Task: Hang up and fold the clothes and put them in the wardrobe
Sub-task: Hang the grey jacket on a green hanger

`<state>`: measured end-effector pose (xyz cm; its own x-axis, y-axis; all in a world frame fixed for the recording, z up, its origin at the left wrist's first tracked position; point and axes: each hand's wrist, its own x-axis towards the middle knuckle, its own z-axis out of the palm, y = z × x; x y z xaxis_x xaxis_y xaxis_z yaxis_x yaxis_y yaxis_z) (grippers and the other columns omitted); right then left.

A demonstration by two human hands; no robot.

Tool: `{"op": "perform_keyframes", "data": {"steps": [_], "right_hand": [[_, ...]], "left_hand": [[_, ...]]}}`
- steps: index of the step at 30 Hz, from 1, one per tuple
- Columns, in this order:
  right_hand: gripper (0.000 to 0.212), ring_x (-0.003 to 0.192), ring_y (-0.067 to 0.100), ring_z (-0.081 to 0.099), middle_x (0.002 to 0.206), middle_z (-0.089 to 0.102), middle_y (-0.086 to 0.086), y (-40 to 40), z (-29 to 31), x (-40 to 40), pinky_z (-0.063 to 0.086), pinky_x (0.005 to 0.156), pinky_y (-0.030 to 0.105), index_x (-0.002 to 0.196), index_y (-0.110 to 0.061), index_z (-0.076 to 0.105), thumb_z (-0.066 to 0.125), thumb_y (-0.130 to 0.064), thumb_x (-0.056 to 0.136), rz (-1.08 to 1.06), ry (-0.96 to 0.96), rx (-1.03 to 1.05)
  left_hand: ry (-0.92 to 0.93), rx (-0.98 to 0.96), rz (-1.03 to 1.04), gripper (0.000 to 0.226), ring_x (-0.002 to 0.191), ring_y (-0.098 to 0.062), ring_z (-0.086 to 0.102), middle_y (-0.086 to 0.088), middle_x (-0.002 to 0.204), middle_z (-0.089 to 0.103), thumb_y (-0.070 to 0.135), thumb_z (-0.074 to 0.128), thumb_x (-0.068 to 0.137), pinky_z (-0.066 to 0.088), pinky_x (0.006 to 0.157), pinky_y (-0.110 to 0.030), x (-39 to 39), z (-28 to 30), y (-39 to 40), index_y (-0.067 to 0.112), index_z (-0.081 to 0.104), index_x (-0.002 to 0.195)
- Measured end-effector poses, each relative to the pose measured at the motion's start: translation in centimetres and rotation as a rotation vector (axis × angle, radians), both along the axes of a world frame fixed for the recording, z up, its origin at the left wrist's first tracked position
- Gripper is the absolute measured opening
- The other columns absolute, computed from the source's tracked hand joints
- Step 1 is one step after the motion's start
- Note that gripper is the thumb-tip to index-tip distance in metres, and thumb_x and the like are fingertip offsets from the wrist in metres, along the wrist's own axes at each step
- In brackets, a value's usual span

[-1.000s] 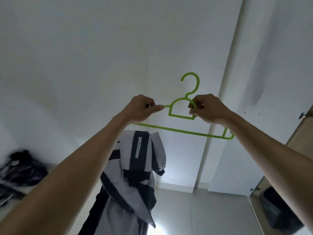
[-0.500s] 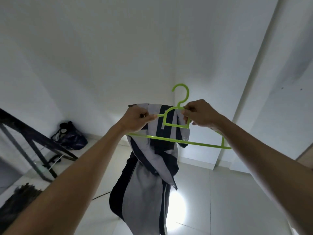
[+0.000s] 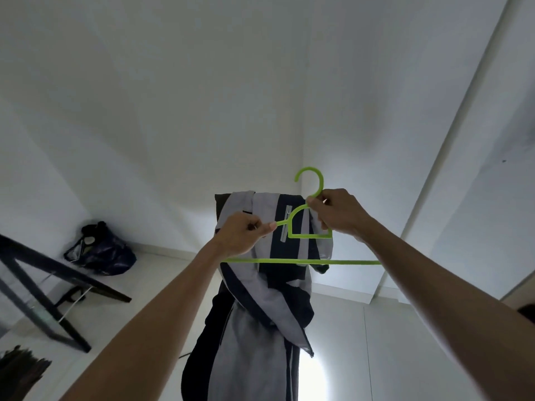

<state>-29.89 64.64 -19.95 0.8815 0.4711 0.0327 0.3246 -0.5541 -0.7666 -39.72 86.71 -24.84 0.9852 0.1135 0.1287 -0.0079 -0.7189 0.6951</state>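
**Jacket up, hanger going in**

Biggest thing in front of me is the striped jacket (image 3: 254, 328), grey and dark navy panels, hanging long and limp from up near my hands down past the bottom of view. It looks like thin, slick shell fabric: soft, no stiffness of its own, light enough to hold at arm's length, but I'd judge it ready to slide off a smooth bar. The collar end, with its white label strip, is bunched up behind the hanger, and that's where I want to take it, by the neck and shoulder seams, not the loose flaps.

Next, the green plastic hanger (image 3: 301, 261), thin and rigid, flat bottom bar level across the jacket, hook up top. Probably a bit springy, so I'd hold it near the neck.

My right hand (image 3: 338, 215) has fingers curled round the hanger just under the hook. My left hand (image 3: 244, 234) pinches the left shoulder arm between thumb and fingers; whether it also holds cloth, I can't tell.

Off left, a dark bag (image 3: 101, 250) on the floor beside a black frame (image 3: 43, 287).
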Motion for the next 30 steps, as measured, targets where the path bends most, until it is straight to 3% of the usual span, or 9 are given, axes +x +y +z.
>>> {"op": "perform_keyframes", "data": {"steps": [2,8,11,14,18,22,25,28,30], "right_hand": [[0.035,0.069,0.023,0.072,0.084,0.071,0.007,2.4,-1.0,2.5,0.055,0.073,0.033,0.097,-0.012,0.066,0.053,-0.045,0.100,-0.039,0.002,-0.001],[0.040,0.086,0.023,0.064,0.090,0.068,0.004,10.7,-5.2,12.4,0.049,0.076,0.035,0.092,-0.021,0.064,0.054,-0.060,0.094,-0.204,0.014,-0.089],[0.039,0.094,0.026,0.063,0.092,0.066,0.001,14.8,-7.7,17.6,0.052,0.086,0.041,0.092,-0.023,0.064,0.052,-0.061,0.093,-0.264,0.039,-0.140],[0.039,0.100,0.026,0.059,0.093,0.064,0.002,17.7,-10.1,21.7,0.044,0.080,0.034,0.097,-0.018,0.066,0.053,-0.055,0.096,-0.272,0.065,-0.169],[0.036,0.106,0.026,0.056,0.094,0.062,0.002,20.6,-13.7,26.2,0.043,0.078,0.036,0.093,-0.021,0.063,0.052,-0.055,0.096,-0.277,0.100,-0.237],[0.040,0.104,0.027,0.059,0.101,0.064,0.002,22.8,-17.6,29.3,0.044,0.077,0.036,0.096,-0.023,0.063,0.052,-0.062,0.092,-0.294,0.143,-0.320],[0.049,0.101,0.028,0.061,0.105,0.067,0.003,23.7,-19.0,30.4,0.040,0.076,0.035,0.108,-0.022,0.065,0.048,-0.065,0.091,-0.311,0.122,-0.413],[0.049,0.095,0.025,0.058,0.102,0.065,0.001,23.8,-19.5,30.7,0.039,0.076,0.035,0.110,-0.022,0.065,0.048,-0.064,0.092,-0.293,0.129,-0.429],[0.045,0.091,0.023,0.054,0.099,0.064,-0.001,23.5,-19.5,30.5,0.041,0.075,0.035,0.104,-0.023,0.064,0.049,-0.064,0.091,-0.299,0.143,-0.410]], "left_hand": [[0.047,-0.052,-0.011,0.055,0.039,-0.003,0.032,0.015,0.041,0.045,0.043,0.053,0.099,0.032,0.051,-0.020,2.8,-0.6,2.2,0.001,0.059,0.064],[0.176,-0.123,0.023,0.053,0.041,-0.016,0.047,-0.010,0.054,0.051,0.046,0.049,0.101,0.044,0.049,-0.024,13.8,-3.9,11.2,0.011,0.048,0.061],[0.200,0.052,0.148,0.044,0.060,-0.019,0.047,-0.005,0.062,0.048,0.040,0.055,0.096,0.038,0.056,-0.028,20.7,-6.4,16.3,0.011,0.045,0.065],[0.236,0.151,0.268,0.037,0.088,-0.026,0.057,-0.003,0.087,0.063,0.045,0.057,0.092,0.043,0.070,-0.033,26.3,-8.8,20.3,0.009,0.062,0.087],[0.442,0.221,0.267,0.066,0.103,-0.034,0.060,-0.011,0.110,0.065,0.074,0.048,0.086,0.050,0.088,-0.042,32.1,-11.9,23.0,0.010,0.060,0.094],[0.797,0.186,0.186,0.092,0.112,-0.035,0.058,-0.010,0.128,0.058,0.084,0.049,0.064,0.048,0.098,-0.046,36.7,-13.8,23.0,0.016,0.060,0.126],[0.912,0.180,0.027,0.063,0.110,-0.031,0.058,-0.007,0.120,0.057,0.065,0.050,0.077,0.049,0.096,-0.040,39.0,-14.5,22.5,0.018,0.065,0.117],[0.830,0.073,0.068,0.052,0.124,-0.034,0.052,-0.014,0.137,0.051,0.037,0.050,0.095,0.046,0.097,-0.035,40.1,-14.8,22.2,0.002,0.055,0.133],[0.731,-0.063,0.130,0.042,0.114,-0.036,0.058,-0.019,0.131,0.056,0.026,0.059,0.097,0.052,0.090,-0.039,40.2,-15.5,22.6,-0.004,0.056,0.127]]}}
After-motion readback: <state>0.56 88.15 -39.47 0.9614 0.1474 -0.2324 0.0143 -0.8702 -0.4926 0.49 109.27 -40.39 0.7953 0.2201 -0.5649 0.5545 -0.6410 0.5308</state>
